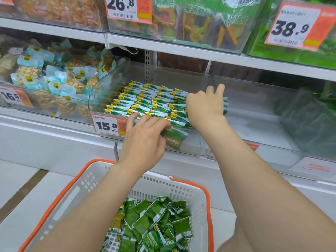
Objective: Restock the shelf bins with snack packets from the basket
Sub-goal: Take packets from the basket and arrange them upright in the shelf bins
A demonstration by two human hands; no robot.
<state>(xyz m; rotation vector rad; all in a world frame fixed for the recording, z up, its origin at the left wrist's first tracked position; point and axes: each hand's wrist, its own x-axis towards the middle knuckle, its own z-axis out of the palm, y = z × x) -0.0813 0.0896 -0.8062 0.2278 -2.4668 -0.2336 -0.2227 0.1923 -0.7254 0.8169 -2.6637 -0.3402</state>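
Hidden: the thumb and palm of our right hand (pixel 205 108) lie behind its back, so we cannot tell whether it grips anything
Cut off: the near corners of the basket (pixel 207 197) are lost behind our forearms and the frame edge
Hard to read: the print on the green packets is too small for us, and the upper shelf labels are blurred
Left hand (pixel 145 137): fingers curled, thumb and fingertips pinching the top of the front packet (pixel 173 138), which stands against the bin's clear front wall
Right hand: on the right end of the rows, with two fingers raised straight and the others bent down
Bin (pixel 101 88): clear, with rows of packets (pixel 145 100) standing upright in neat lines and a price tag (pixel 107 124) reading 15.8 at its front left
Basket: white with an orange rim, below the shelf, with loose packets (pixel 154 220) heaped inside
Left neighbour: we see pale blue packets (pixel 54 82) piled in the next bin
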